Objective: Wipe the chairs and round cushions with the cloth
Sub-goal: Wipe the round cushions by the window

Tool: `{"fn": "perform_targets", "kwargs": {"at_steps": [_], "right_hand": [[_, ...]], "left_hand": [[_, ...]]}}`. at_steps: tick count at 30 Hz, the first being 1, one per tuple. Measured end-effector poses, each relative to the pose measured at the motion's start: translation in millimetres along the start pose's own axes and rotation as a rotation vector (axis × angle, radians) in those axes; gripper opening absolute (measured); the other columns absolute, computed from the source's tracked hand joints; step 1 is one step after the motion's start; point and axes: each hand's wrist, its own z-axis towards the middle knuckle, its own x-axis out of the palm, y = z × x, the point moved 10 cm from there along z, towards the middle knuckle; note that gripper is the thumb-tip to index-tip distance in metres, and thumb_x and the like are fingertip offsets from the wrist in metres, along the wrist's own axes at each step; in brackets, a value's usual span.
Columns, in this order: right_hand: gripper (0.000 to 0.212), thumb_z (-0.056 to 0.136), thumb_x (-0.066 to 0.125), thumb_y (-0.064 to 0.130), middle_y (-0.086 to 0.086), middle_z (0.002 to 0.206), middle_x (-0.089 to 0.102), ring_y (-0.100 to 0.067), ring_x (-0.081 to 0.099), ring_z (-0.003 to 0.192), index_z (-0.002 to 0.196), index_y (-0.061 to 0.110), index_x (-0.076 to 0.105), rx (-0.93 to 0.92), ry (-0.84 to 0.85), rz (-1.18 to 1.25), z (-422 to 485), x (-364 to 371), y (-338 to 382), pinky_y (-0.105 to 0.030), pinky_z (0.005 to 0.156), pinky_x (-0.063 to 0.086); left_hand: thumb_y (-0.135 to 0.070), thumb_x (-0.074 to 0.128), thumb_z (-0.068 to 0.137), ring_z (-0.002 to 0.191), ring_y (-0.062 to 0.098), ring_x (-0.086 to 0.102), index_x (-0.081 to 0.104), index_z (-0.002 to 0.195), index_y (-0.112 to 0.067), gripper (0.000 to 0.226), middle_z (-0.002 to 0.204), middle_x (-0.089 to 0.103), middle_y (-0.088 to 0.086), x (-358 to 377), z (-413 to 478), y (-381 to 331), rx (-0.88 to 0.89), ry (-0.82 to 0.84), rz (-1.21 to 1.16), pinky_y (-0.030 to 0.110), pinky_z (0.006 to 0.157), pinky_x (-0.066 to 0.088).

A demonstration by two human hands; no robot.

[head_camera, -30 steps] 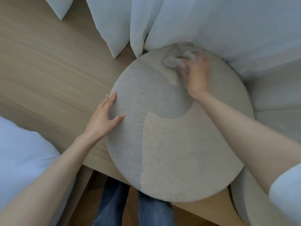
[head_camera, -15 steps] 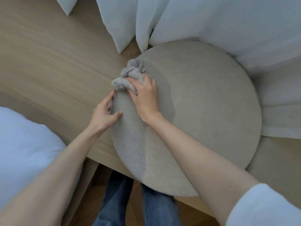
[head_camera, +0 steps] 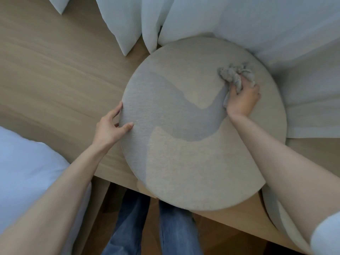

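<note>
The cushion [head_camera: 193, 153] is lying on the worktop [head_camera: 55, 80]. The right hand [head_camera: 242, 100] is clutching the bunched cloth [head_camera: 233, 74] against its far right side; the left hand [head_camera: 108, 128] is pinching its left rim, thumb on top.

White curtain [head_camera: 239, 19] fills the top of the view, hanging in soft folds, and two pointed hems drop onto the wooden surface [head_camera: 55, 70] at upper left and centre. Over on the right the same fabric bunches in flatter pleats against that surface. The wood is pale, with the grain running across, and it stretches from the far left edge right down to the near rim. A support leg [head_camera: 99, 196] drops away under that rim. At lower left a plump white pillow [head_camera: 27, 172] pushes into view, partly cut off by the edge. Below the rim, blue jeans [head_camera: 128, 227] stand on a darker brown floor [head_camera: 154, 221].
</note>
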Motion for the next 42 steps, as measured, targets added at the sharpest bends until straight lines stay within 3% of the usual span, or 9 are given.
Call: {"fn": "perform_targets", "kwargs": {"at_steps": [8, 14, 18, 21, 25, 29, 34, 37, 42], "right_hand": [[0.032, 0.083, 0.068, 0.011, -0.017, 0.126, 0.054, -0.038, 0.047, 0.105, 0.114, 0.02, 0.071, -0.339, 0.236, 0.232, -176, 65, 172, -0.043, 0.095, 0.041], [0.031, 0.086, 0.059, 0.015, -0.008, 0.125, 0.06, -0.033, 0.052, 0.113, 0.113, 0.023, 0.071, -0.676, 0.382, 0.164, -151, 56, 148, -0.038, 0.096, 0.039], [0.037, 0.088, 0.052, 0.025, -0.017, 0.12, 0.06, -0.035, 0.051, 0.111, 0.122, 0.021, 0.065, -0.172, 0.065, 0.024, -61, -6, 6, -0.035, 0.097, 0.03], [0.037, 0.091, 0.056, 0.021, -0.023, 0.123, 0.055, -0.039, 0.05, 0.112, 0.127, 0.017, 0.062, 0.081, 0.024, 0.073, -72, -21, -33, -0.036, 0.1, 0.033], [0.038, 0.082, 0.053, 0.016, -0.016, 0.118, 0.065, -0.035, 0.058, 0.111, 0.116, 0.014, 0.07, -0.06, 0.022, 0.204, -116, 18, 43, -0.04, 0.099, 0.042], [0.038, 0.084, 0.064, 0.008, -0.016, 0.127, 0.058, -0.035, 0.049, 0.112, 0.12, 0.021, 0.068, -0.296, 0.218, 0.254, -202, 57, 133, -0.037, 0.099, 0.034], [0.036, 0.081, 0.069, 0.006, -0.017, 0.127, 0.058, -0.039, 0.051, 0.101, 0.115, 0.019, 0.07, -0.595, 0.418, 0.227, -224, 51, 132, -0.038, 0.092, 0.04], [0.04, 0.082, 0.06, 0.017, -0.012, 0.126, 0.061, -0.035, 0.053, 0.113, 0.121, 0.024, 0.066, -0.407, 0.241, 0.09, -164, 17, 37, -0.03, 0.094, 0.03], [0.042, 0.083, 0.06, 0.01, -0.025, 0.12, 0.059, -0.043, 0.054, 0.113, 0.124, 0.014, 0.064, 0.153, -0.023, 0.063, -135, -44, -83, -0.042, 0.097, 0.039]], "left_hand": [[-0.003, 0.07, 0.083, 0.132, 0.019, 0.044, 0.034, 0.147, -0.019, 0.075, 0.149, 0.038, -0.001, 4, -10, 4, -0.004, 0.064, -0.104, 0.032, 0.109, 0.039], [-0.003, 0.066, 0.087, 0.134, 0.01, 0.035, 0.025, 0.15, -0.027, 0.079, 0.153, 0.029, -0.009, 10, -19, 7, 0.022, 0.133, -0.06, 0.025, 0.111, 0.033], [-0.008, 0.063, 0.09, 0.13, 0.009, 0.04, 0.024, 0.151, -0.027, 0.074, 0.152, 0.034, -0.006, 9, -20, 4, 0.072, 0.067, 0.056, 0.029, 0.107, 0.038], [-0.008, 0.062, 0.09, 0.124, 0.005, 0.041, 0.026, 0.15, -0.025, 0.072, 0.15, 0.037, -0.007, 9, -19, 6, 0.07, 0.042, 0.071, 0.029, 0.105, 0.04], [-0.006, 0.062, 0.089, 0.133, 0.016, 0.041, 0.028, 0.15, -0.026, 0.072, 0.152, 0.033, -0.005, 9, -17, 10, 0.063, 0.022, 0.066, 0.036, 0.109, 0.039], [-0.005, 0.064, 0.087, 0.129, 0.022, 0.049, 0.031, 0.148, -0.024, 0.071, 0.151, 0.037, -0.003, 8, -16, 10, 0.08, 0.013, 0.054, 0.036, 0.107, 0.042], [0.0, 0.056, 0.089, 0.135, 0.018, 0.042, 0.038, 0.146, -0.018, 0.062, 0.15, 0.039, 0.002, 11, -27, 12, 0.12, -0.017, 0.017, 0.032, 0.11, 0.038], [-0.007, 0.053, 0.095, 0.141, 0.018, 0.034, 0.032, 0.149, -0.017, 0.059, 0.153, 0.035, 0.002, 16, -32, 10, 0.135, -0.053, 0.088, 0.039, 0.116, 0.03], [-0.01, 0.045, 0.098, 0.147, 0.02, 0.014, 0.014, 0.153, -0.012, 0.063, 0.159, 0.019, 0.008, 30, -38, 7, 0.129, -0.008, 0.185, 0.033, 0.119, 0.014]]}}
